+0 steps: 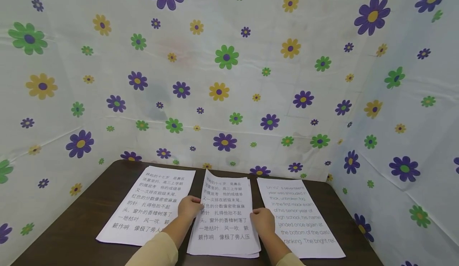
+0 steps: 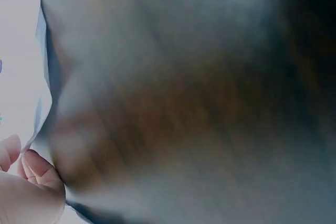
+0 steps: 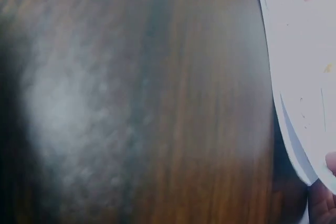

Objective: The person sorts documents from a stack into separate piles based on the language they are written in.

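Note:
A stack of printed paper sheets (image 1: pixel 226 220) with Chinese characters lies between my hands, its sheets slightly out of line at the bottom and right. My left hand (image 1: pixel 189 209) pinches the stack's left edge. In the left wrist view the thumb and curled fingers of the left hand (image 2: pixel 32 187) meet at the paper's edge. On the opposite edge my right hand (image 1: pixel 263 221) grips the stack. The right wrist view catches only part of the right hand (image 3: pixel 321 205), thumb above and fingers below the sheets (image 3: pixel 299 77), whose edges bow apart. The stack's top left corner curls up.
Another stack of Chinese-printed sheets (image 1: pixel 143 206) lies to the left, behind my left forearm. To the right lies a stack printed in English (image 1: pixel 299 218). All rest on a dark brown table (image 1: pixel 104 186), enclosed by white flower-patterned cloth (image 1: pixel 251 63) at the back and sides.

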Motion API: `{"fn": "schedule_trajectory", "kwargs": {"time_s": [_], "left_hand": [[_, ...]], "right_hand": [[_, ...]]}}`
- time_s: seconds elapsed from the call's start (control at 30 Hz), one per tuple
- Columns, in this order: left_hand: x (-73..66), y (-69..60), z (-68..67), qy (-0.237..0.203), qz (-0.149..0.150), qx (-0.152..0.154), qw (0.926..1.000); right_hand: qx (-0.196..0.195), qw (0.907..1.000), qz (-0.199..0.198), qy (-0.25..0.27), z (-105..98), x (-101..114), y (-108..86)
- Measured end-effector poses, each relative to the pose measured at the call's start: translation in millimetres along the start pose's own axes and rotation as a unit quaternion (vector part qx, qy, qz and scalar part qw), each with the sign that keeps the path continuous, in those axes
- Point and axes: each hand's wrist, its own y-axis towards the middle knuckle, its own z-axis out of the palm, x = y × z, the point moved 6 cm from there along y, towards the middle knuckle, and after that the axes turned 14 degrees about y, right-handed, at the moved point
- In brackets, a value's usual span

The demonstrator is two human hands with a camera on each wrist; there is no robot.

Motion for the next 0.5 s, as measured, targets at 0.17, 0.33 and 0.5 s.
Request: {"fn": "schedule_trajectory", "kwargs": {"time_s": [0.17, 0.33, 0.5], "left_hand": [[4.7, 2.8, -4.4, 0.020, 0.008, -0.013, 0.9997], [7.1, 5.8, -8.2, 0.000, 0.020, -0.016, 0.9997], [7.5, 9.1, -12.5, -0.043, 0.017, -0.014, 0.9988]], "right_hand": [[-0.016, 0.9992, 0.014, 0.034, -2, -6, -0.7], [-0.027, 0.9969, 0.034, 0.065, -3, -8, 0.5], [-0.048, 0.9948, 0.038, 0.081, -4, -7, 1.2]]}}
